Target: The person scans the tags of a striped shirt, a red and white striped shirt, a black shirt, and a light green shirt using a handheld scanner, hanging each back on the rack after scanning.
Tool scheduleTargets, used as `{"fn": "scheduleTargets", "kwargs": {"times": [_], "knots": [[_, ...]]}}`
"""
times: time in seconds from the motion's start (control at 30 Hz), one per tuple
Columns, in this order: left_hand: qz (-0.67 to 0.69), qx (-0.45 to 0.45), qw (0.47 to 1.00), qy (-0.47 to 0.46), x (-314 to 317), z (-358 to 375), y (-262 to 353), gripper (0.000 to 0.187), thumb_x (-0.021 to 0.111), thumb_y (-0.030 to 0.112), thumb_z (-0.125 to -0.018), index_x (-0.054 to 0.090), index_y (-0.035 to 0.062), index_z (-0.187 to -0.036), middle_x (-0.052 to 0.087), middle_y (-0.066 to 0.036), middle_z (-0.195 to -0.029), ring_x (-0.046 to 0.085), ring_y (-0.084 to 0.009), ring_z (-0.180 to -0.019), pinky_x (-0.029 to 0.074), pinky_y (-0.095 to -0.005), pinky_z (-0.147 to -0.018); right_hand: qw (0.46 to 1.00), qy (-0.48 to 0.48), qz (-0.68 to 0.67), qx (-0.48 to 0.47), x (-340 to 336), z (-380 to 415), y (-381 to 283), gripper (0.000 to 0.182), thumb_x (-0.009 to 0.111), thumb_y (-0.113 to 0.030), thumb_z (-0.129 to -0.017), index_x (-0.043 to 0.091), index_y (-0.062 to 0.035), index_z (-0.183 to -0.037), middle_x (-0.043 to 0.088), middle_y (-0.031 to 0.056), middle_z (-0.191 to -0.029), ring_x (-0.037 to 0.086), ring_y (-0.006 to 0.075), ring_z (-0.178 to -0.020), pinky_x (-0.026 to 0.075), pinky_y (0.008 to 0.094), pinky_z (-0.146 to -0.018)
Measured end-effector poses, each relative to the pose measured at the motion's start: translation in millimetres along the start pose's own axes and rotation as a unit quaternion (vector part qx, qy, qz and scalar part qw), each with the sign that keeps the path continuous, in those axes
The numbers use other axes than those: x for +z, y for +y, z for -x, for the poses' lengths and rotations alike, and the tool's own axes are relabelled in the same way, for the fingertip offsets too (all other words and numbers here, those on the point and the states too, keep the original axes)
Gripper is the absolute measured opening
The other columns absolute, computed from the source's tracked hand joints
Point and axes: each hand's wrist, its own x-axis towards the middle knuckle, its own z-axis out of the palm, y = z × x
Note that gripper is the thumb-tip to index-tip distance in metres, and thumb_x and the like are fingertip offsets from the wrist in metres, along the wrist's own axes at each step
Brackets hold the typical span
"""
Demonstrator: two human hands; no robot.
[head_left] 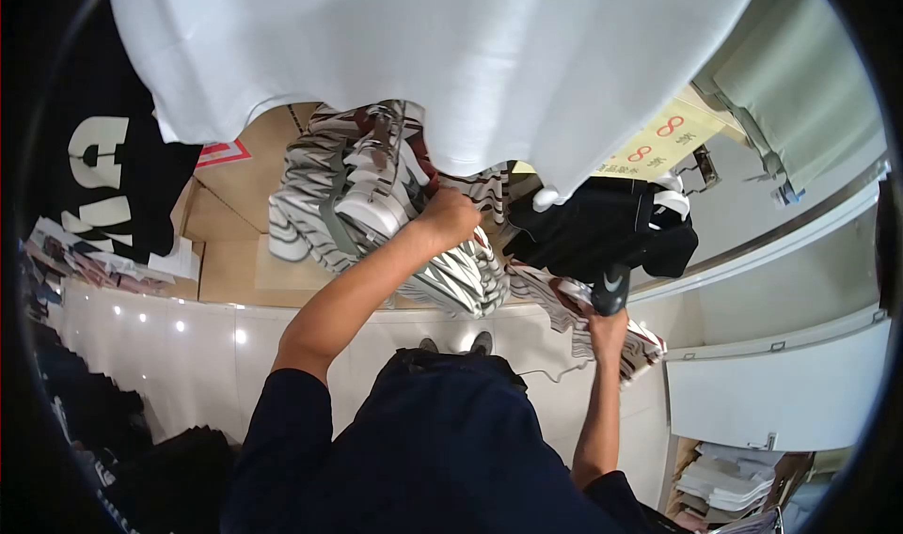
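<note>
My left hand is curled closed among the striped shirts, at their collar ends. Its fingertips are turned away, so what they grip does not show. These shirts hang close together on hangers, with white and grey-green collars near my wrist. In my right hand is a dark handheld device with a rounded head, shaped like a barcode scanner. A thin cord loops below that hand. Just behind the device and hand lies another striped garment, spread toward the right.
A large white garment hangs low across the top. Black clothes hang right of the striped shirts, below a yellow sign. At left hangs a black printed garment. White drawers and folded clothes stand at right.
</note>
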Motion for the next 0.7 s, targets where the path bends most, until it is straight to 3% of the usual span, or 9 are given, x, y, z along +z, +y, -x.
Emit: {"fn": "scheduleTargets", "kwargs": {"times": [0.1, 0.3, 0.37, 0.43, 0.47, 0.53, 0.6, 0.67, 0.7], "knots": [[0.004, 0.026, 1.000, 0.005, 5, 6, -6, 0.025, 0.083, 0.030, -0.067, 0.079, 0.0080, -0.078, 0.073, -0.016, -0.079, 0.071, -0.0347, -0.080, 0.054, -0.0445, -0.076, 0.992, -0.045, -0.116, -0.014, 43, -7, -47, 0.033, 0.085, -0.013, -0.078, 0.063, 0.0028, -0.096, 0.067, 0.0055, -0.076, 0.057, 0.0130, -0.055, 0.047, 0.0305, -0.050], [0.013, 0.020, 1.000, -0.014, -3, 10, -2, 0.026, 0.083, 0.029, -0.066, 0.078, 0.0047, -0.076, 0.072, -0.016, -0.076, 0.072, -0.0337, -0.083, 0.055, -0.0445, -0.074, 0.956, -0.125, -0.248, -0.098, 130, -66, -115, 0.028, 0.083, -0.012, -0.081, 0.063, 0.0011, -0.096, 0.064, 0.0025, -0.074, 0.055, 0.0119, -0.054, 0.046, 0.0308, -0.049], [0.008, 0.024, 1.000, -0.018, -2, 8, -1, 0.025, 0.082, 0.028, -0.067, 0.078, 0.0051, -0.076, 0.072, -0.016, -0.075, 0.072, -0.0335, -0.082, 0.055, -0.0444, -0.074, 0.955, -0.139, -0.241, -0.099, 136, -71, -173, 0.026, 0.083, -0.011, -0.081, 0.062, -0.0002, -0.090, 0.060, 0.0006, -0.069, 0.053, 0.0122, -0.050, 0.045, 0.0317, -0.047], [0.007, 0.028, 0.999, 0.022, -5, 9, 0, 0.021, 0.079, 0.025, -0.065, 0.077, 0.0057, -0.073, 0.072, -0.015, -0.074, 0.072, -0.0322, -0.078, 0.056, -0.0443, -0.072, 0.961, -0.190, -0.187, -0.081, 150, -84, -210, 0.026, 0.071, -0.023, -0.094, 0.063, 0.0014, -0.087, 0.059, 0.0015, -0.063, 0.054, 0.0151, -0.049, 0.047, 0.0322, -0.050], [0.003, 0.027, 0.999, 0.035, -4, 8, 1, 0.019, 0.078, 0.024, -0.065, 0.076, 0.0058, -0.071, 0.072, -0.015, -0.073, 0.072, -0.0319, -0.077, 0.056, -0.0444, -0.071, 0.954, -0.201, -0.136, -0.176, 169, -106, -208, 0.027, 0.065, -0.024, -0.098, 0.065, 0.0023, -0.091, 0.062, 0.0029, -0.067, 0.057, 0.0160, -0.055, 0.049, 0.0326, -0.054], [-0.007, 0.029, 0.996, 0.081, 5, 6, 0, 0.021, 0.079, 0.027, -0.066, 0.072, 0.0063, -0.065, 0.070, -0.016, -0.069, 0.070, -0.0339, -0.071, 0.054, -0.0464, -0.069, 0.926, -0.199, -0.214, -0.240, 199, -124, -226, 0.024, 0.066, -0.022, -0.096, 0.065, 0.0022, -0.100, 0.061, 0.0046, -0.070, 0.058, 0.0155, -0.053, 0.047, 0.0302, -0.048], [0.019, 0.038, 0.993, 0.112, 4, 7, 0, 0.020, 0.079, 0.025, -0.067, 0.072, 0.0063, -0.065, 0.070, -0.016, -0.071, 0.071, -0.0336, -0.073, 0.054, -0.0464, -0.069, 0.837, -0.216, -0.458, -0.207, 232, -119, -261, 0.029, 0.075, -0.020, -0.091, 0.062, 0.0017, -0.106, 0.060, 0.0058, -0.070, 0.058, 0.0145, -0.046, 0.044, 0.0269, -0.038], [0.035, 0.039, 0.991, 0.121, 3, 8, -1, 0.018, 0.078, 0.023, -0.067, 0.071, 0.0066, -0.066, 0.071, -0.015, -0.072, 0.071, -0.0332, -0.074, 0.054, -0.0462, -0.069, 0.806, -0.262, -0.487, -0.212, 248, -124, -280, 0.033, 0.076, -0.022, -0.090, 0.062, 0.0029, -0.107, 0.064, 0.0078, -0.075, 0.061, 0.0152, -0.048, 0.045, 0.0261, -0.038], [0.039, 0.036, 0.992, 0.114, 3, 8, 0, 0.017, 0.078, 0.022, -0.067, 0.071, 0.0069, -0.068, 0.071, -0.014, -0.072, 0.071, -0.0331, -0.075, 0.054, -0.0460, -0.070, 0.845, -0.278, -0.401, -0.219, 247, -123, -290, 0.035, 0.077, -0.023, -0.090, 0.062, 0.0035, -0.108, 0.066, 0.0089, -0.078, 0.062, 0.0156, -0.050, 0.046, 0.0258, -0.039]]}}
